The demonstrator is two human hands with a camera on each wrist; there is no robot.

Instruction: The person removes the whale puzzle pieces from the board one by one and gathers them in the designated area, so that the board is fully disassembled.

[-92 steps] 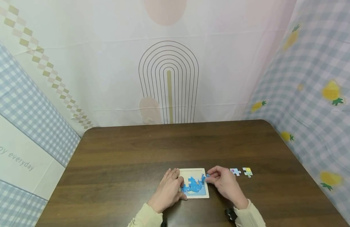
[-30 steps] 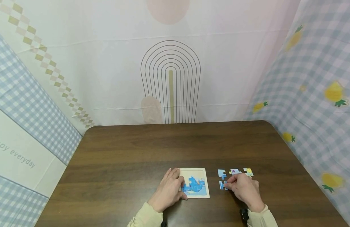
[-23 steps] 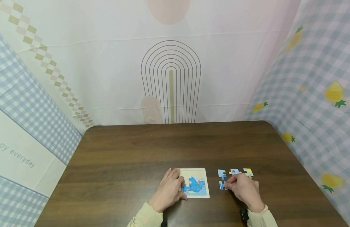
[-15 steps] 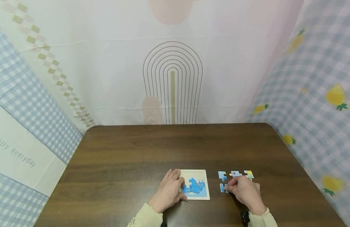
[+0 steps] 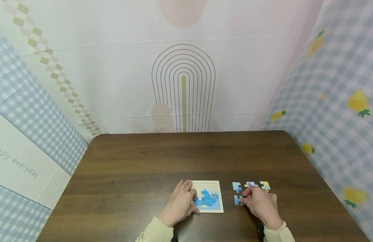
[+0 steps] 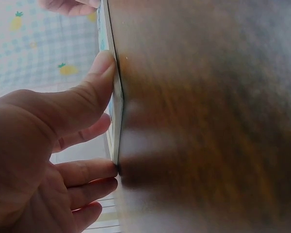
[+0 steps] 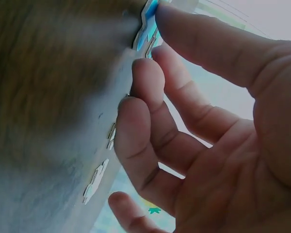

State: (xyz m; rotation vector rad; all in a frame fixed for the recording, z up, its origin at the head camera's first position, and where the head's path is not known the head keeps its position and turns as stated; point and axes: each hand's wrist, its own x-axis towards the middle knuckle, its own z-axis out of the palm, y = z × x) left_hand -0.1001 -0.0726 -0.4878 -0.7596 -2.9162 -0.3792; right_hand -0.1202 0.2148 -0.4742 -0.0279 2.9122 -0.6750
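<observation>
Dark brown wooden table (image 5: 138, 161): left hand (image 5: 178, 203) grips left side of square cream-framed puzzle tray (image 5: 221, 201), fingers partly curled. Right hand (image 5: 261, 205), at tray's edge three seconds ago, now pinches small blue jigsaw piece (image 5: 236, 200) on table, near three other printed pieces (image 5: 250, 184); work apparently shifts off tray.

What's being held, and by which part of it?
The left grip holds the puzzle frame by its left side. The right grip touches the nearer blue piece on its right; whether it's pinched can't be told.
</observation>
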